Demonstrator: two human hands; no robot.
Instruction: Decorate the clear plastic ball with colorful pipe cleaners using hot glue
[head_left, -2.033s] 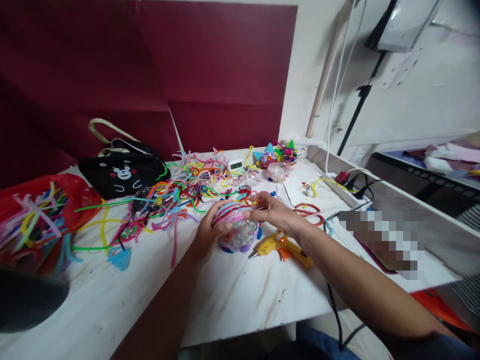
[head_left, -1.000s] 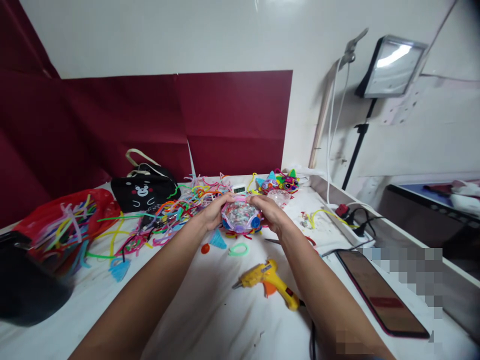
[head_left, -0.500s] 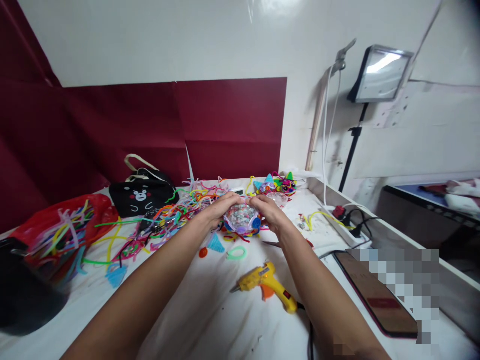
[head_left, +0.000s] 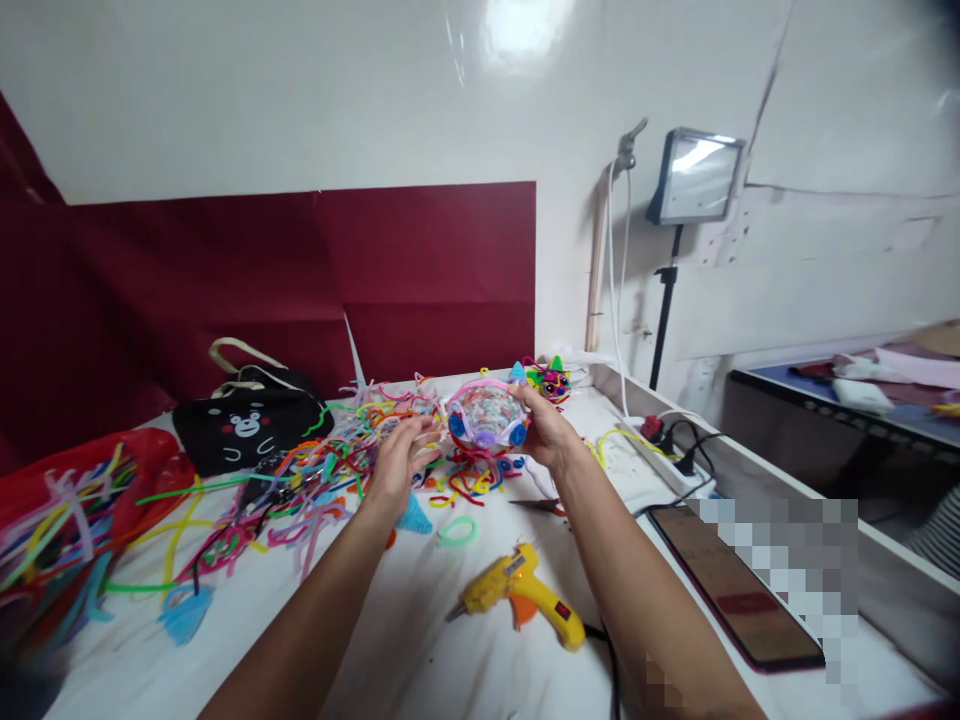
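Observation:
In my right hand (head_left: 546,425) is a clear round ball (head_left: 486,408) trimmed with pipe cleaners, with blue round pieces like eyes and a purple piece between them. My fingers wrap its right side and hold it above the table. My left hand (head_left: 405,455) is off the ball, a little to its left, fingers apart and empty. Below lie loose pipe cleaner pieces (head_left: 465,485), a pale green loop (head_left: 457,532) and a blue cone-shaped piece (head_left: 414,515). A yellow glue gun (head_left: 517,592) lies on its side nearer to me, nozzle pointing left.
Tangled pipe cleaners (head_left: 330,470) spread leftward to a red bag (head_left: 154,460) and a black tote bag (head_left: 247,430). At the back stands a green and pink figure (head_left: 553,380). A power strip (head_left: 667,450) and a phone (head_left: 739,590) lie on the right.
My left hand has let go of the ball and moved left, its fingers opening. The right hand still holds the ball, which is now raised and shows its front more. The view has shifted right.

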